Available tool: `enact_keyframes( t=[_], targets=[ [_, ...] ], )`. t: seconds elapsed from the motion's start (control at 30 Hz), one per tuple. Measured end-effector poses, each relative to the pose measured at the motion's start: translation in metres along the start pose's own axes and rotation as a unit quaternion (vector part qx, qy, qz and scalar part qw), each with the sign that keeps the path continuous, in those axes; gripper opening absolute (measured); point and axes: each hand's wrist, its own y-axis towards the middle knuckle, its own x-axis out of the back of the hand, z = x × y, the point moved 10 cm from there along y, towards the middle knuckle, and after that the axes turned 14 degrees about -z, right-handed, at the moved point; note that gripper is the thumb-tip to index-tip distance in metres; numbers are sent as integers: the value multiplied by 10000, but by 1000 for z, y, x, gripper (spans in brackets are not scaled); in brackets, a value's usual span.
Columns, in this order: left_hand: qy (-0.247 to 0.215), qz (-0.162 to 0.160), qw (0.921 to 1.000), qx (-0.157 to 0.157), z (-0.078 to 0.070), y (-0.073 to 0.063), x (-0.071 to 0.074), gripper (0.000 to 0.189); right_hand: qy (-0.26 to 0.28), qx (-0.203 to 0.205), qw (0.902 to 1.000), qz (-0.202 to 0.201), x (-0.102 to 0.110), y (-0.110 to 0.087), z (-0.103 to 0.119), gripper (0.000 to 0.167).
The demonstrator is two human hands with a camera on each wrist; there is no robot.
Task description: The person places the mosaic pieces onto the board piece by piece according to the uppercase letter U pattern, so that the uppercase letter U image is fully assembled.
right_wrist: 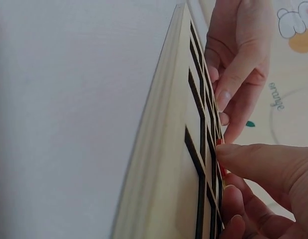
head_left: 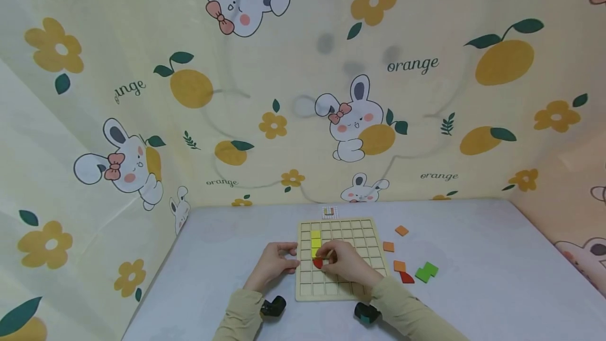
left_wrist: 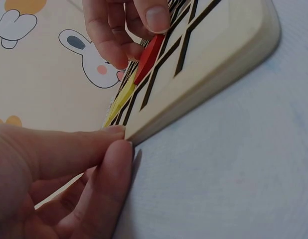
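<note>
here, red piece [head_left: 317, 264] on board [head_left: 305, 291], at near end of yellow strip [head_left: 316, 239]; strip's long axis runs near to far. piece lies just left of right hand [head_left: 347, 263], nearer of two: thumb and fingertips pinching piece, covering its long axis; cannot tell if seated flush. left hand [head_left: 273, 263]: thumb and forefinger hold board's left edge. right of board: orange tiles [head_left: 400, 266], green piece [head_left: 427, 272], loose red one [head_left: 406, 278].
</note>
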Motion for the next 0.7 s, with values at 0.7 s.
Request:
enact_keyframes(
  t=[0.7],
  targets=[
    [63,-55,10000,-19,0,0,-1,50,391,414,9982,172,70,-30,1,30]
  ],
)
